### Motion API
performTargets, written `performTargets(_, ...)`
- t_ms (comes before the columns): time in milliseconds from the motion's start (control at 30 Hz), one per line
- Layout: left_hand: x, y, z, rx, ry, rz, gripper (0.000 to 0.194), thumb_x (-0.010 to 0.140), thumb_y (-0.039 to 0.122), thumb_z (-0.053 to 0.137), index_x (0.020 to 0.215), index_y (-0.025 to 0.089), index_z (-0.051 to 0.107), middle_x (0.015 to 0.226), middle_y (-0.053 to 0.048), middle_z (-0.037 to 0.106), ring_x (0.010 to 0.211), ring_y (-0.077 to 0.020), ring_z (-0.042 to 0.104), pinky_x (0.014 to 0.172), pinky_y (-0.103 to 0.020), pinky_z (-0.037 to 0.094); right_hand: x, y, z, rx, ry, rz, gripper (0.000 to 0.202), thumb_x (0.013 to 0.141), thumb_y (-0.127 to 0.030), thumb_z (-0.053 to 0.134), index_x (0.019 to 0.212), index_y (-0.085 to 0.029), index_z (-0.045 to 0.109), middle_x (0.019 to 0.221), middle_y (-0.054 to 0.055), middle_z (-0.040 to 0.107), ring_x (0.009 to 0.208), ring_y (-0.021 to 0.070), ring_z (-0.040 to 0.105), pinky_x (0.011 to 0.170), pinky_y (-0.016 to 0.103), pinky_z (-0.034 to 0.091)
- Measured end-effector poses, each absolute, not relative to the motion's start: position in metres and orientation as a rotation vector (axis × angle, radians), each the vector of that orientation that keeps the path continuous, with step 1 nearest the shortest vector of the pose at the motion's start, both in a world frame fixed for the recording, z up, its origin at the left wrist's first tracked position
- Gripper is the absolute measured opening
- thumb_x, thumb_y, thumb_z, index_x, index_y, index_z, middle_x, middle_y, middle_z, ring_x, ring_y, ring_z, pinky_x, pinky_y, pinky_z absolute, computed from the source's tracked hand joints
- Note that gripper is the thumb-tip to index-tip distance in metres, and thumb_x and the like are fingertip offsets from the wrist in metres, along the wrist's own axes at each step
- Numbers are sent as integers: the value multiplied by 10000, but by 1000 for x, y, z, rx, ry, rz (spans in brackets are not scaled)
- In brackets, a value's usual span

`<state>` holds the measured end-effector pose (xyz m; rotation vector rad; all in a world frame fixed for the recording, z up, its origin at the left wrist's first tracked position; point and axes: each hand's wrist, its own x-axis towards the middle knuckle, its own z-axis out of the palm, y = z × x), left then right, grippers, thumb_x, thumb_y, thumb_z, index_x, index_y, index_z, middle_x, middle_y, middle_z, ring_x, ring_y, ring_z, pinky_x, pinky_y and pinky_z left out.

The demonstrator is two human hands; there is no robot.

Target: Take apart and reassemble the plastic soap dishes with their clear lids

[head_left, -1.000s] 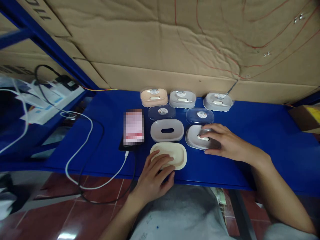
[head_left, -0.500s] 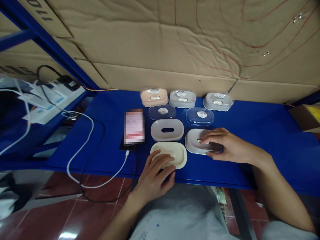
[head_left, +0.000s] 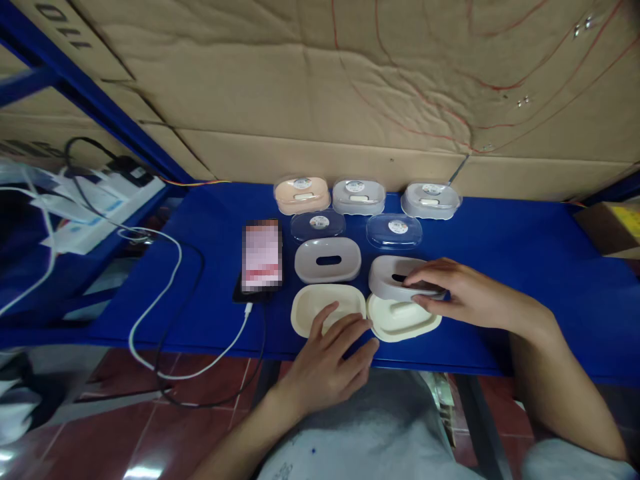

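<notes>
My right hand grips a grey oval shell with a slot, fingertips at the slot and thumb at the near edge. The shell is tilted just above a cream oval tray with a raised bump, partly covering it. My left hand is open, fingers spread over the right part of another cream oval tray; whether they touch it I cannot tell. A second grey slotted shell lies on the blue shelf behind that tray.
Two clear lids with round labels lie farther back. Behind them are a peach lidded case and two grey lidded cases. A phone with a white cable sits left. Cardboard forms the back wall.
My right hand has lifted the grey shell off the cream tray beneath, which now shows. My left hand has shifted right and toward me over the left cream tray. The view has shifted slightly.
</notes>
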<state>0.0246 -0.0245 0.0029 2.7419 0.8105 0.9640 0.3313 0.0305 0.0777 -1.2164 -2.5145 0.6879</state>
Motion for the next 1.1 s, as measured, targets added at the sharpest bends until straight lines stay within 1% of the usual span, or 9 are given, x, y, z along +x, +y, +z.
performTargets(167,39,-25,-1,2857,761,820,317,982,236,668,1298,217,674,1414,-84,717,1374,-247,600,1334,-581,53,340,35,78,-1243,-2504,647,276,1059,-418,573,1243,-242,680,1145,64,776,1031,235,736,894,363,551)
performTargets(233,41,-25,-4,2886,729,759,298,1008,261,650,1300,206,673,1379,-64,737,1373,-232,597,1334,-581,-28,343,39,73,-1292,-2470,575,297,1064,-420,566,1288,-249,659,1207,76,763,1097,259,718,940,390,537)
performTargets(300,41,-25,-5,2874,700,744,241,1016,249,643,1248,203,689,1299,-42,769,1348,-213,614,1334,-577,-37,344,42,67,-1319,-2461,520,311,1062,-401,569,1330,-258,638,1284,81,742,1188,283,690,1002,421,514)
performTargets(433,37,-25,-6,2827,654,788,119,995,165,643,1087,206,706,1158,-22,801,1307,-196,646,1336,-569,39,336,47,55,-1245,-2536,513,233,1046,-319,595,1261,-247,645,1273,77,741,1207,275,688,1049,448,483)
performTargets(567,35,-24,-3,2810,622,807,116,978,116,631,1016,207,691,1141,-36,811,1263,-194,684,1336,-537,63,328,49,46,-1199,-2586,520,185,1014,-248,635,1198,-243,654,1247,76,744,1202,275,689,1042,461,476)
performTargets(733,19,-19,3,2751,656,948,222,929,193,698,1148,211,667,1203,-90,794,1212,-238,711,1324,-531,156,325,47,52,-1185,-2547,452,201,1037,-300,641,1226,-239,673,1262,87,740,1222,276,677,1039,452,472)
performTargets(833,-2,-16,8,2755,838,943,383,893,174,736,1262,194,634,1291,-151,742,1300,-301,652,1269,-567,299,314,40,58,-1117,-2509,403,168,1062,-299,605,1177,-216,695,1134,85,764,1083,247,706,981,416,477)
performTargets(967,-24,-13,15,2698,1180,803,550,917,248,736,1428,201,538,1509,-217,577,1439,-372,525,1196,-611,406,290,24,60,-978,-2650,571,149,1060,-311,612,1060,-213,725,894,39,748,838,203,668,808,353,462)
performTargets(1100,-32,-13,14,2599,1425,649,706,928,368,733,1546,210,429,1655,-236,410,1530,-427,410,1179,-645,429,280,14,55,-971,-2798,611,211,1065,-312,604,937,-210,736,845,37,739,798,205,628,776,353,429)
